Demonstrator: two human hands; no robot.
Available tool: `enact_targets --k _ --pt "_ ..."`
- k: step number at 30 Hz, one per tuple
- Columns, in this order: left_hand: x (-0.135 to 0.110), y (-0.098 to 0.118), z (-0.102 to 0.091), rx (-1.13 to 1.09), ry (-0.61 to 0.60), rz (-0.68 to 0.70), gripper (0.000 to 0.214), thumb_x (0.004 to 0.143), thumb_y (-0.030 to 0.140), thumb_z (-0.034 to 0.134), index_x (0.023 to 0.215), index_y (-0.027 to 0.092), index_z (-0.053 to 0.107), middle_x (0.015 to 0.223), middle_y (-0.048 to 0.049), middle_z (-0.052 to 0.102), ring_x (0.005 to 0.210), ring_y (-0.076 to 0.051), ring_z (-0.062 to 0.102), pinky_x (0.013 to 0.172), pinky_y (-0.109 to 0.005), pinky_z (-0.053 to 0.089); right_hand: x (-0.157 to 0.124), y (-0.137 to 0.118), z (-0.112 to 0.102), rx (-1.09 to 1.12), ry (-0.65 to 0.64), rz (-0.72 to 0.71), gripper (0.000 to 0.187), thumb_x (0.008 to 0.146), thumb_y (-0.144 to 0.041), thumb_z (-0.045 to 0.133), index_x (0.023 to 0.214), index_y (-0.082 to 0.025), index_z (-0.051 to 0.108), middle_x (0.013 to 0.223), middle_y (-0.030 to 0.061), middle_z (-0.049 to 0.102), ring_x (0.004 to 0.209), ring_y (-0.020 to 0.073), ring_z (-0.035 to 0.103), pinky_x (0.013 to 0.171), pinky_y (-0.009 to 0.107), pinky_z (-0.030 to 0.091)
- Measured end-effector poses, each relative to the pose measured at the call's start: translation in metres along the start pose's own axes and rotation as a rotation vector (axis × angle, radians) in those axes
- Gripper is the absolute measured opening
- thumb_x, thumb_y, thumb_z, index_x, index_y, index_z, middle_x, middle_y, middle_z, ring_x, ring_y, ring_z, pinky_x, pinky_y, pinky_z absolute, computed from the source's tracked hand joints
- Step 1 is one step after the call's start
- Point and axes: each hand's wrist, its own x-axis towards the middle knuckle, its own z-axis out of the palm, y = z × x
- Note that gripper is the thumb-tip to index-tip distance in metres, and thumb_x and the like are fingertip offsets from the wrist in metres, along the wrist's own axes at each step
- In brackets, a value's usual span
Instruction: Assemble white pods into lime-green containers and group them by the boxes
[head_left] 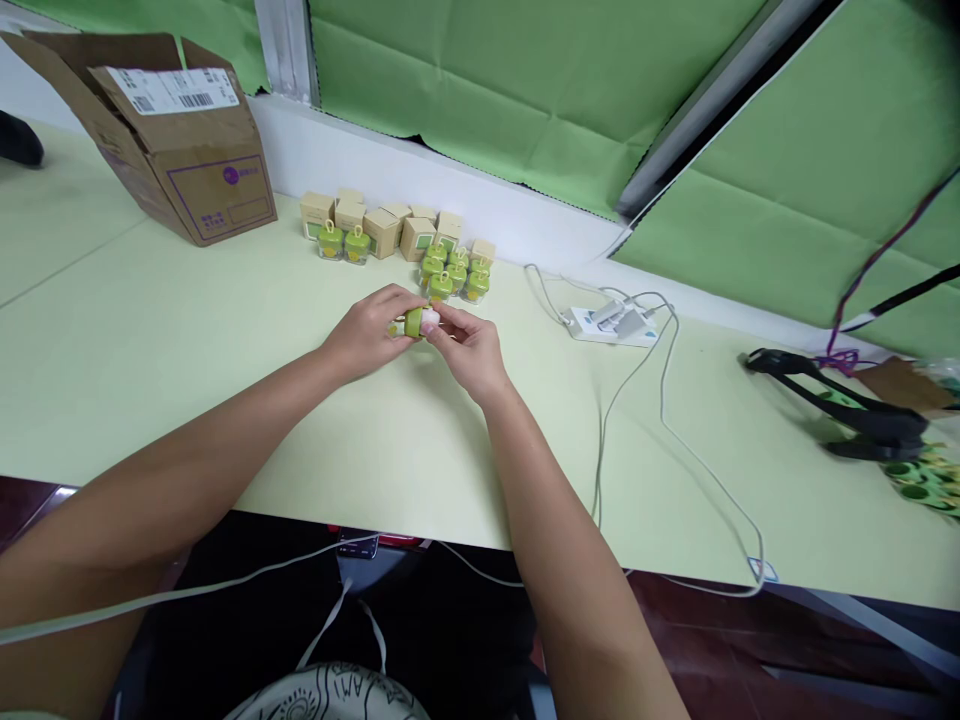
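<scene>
Our left hand and right hand, both firm on a green container, jars just beyond.

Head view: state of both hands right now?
Left hand: closed, holding the small green-and-white item.
Right hand: closed, fingertips at the item's white end.

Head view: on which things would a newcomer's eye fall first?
The eye would probably fall first on the left hand and right hand, which hold a small green-and-white item over the pale table. Next comes the large open cardboard box at upper left. Small green-topped containers and tan boxes stand together beyond the hands.
</scene>
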Motion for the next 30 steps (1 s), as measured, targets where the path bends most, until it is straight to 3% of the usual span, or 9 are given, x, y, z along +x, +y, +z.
enact_targets --k 4,12,17,23,30 --pt "-0.002 -0.003 0.001 0.005 -0.013 0.011 0.036 0.094 0.027 0.071 0.129 0.024 0.073 0.125 -0.0075 0.075 0.113 -0.023 0.073 0.099 -0.037 0.061 0.001 0.003 0.001 -0.019 0.007 -0.010 0.073 0.066 -0.075 0.092 0.116 -0.023 0.086 0.119 0.0093 0.082 0.098 0.0251 0.079 0.099 0.047 0.067" --pt "-0.003 -0.008 0.005 -0.011 -0.030 0.007 0.035 0.096 0.034 0.072 0.129 0.023 0.076 0.124 -0.0091 0.076 0.114 -0.024 0.073 0.103 -0.037 0.060 0.000 0.001 0.001 -0.007 0.013 0.008 0.046 0.071 -0.054 0.095 0.108 -0.027 0.088 0.110 0.0045 0.082 0.093 0.0210 0.076 0.097 0.043 0.067" --pt "0.000 -0.001 0.003 -0.045 0.003 -0.037 0.037 0.094 0.032 0.073 0.130 0.024 0.075 0.126 -0.0086 0.076 0.115 -0.024 0.073 0.103 -0.038 0.059 -0.001 -0.008 -0.001 0.087 -0.003 0.042 0.053 0.070 -0.059 0.097 0.111 -0.028 0.086 0.111 0.0028 0.084 0.098 0.0214 0.077 0.105 0.045 0.064" --pt "0.004 0.004 -0.001 -0.048 0.029 -0.042 0.038 0.093 0.027 0.071 0.131 0.024 0.075 0.129 -0.0083 0.076 0.118 -0.024 0.072 0.106 -0.039 0.059 -0.003 -0.015 0.000 0.154 0.004 0.058 0.054 0.078 -0.071 0.086 0.113 -0.030 0.085 0.124 0.0012 0.082 0.107 0.0210 0.075 0.095 0.042 0.068" --pt "0.004 0.008 0.004 -0.138 0.040 -0.063 0.041 0.090 0.024 0.072 0.131 0.026 0.077 0.137 -0.0079 0.075 0.129 -0.025 0.071 0.113 -0.040 0.058 -0.005 -0.018 0.001 0.294 0.024 0.190 0.051 0.072 -0.063 0.095 0.106 -0.029 0.079 0.111 -0.0003 0.080 0.102 0.0186 0.076 0.095 0.041 0.069"
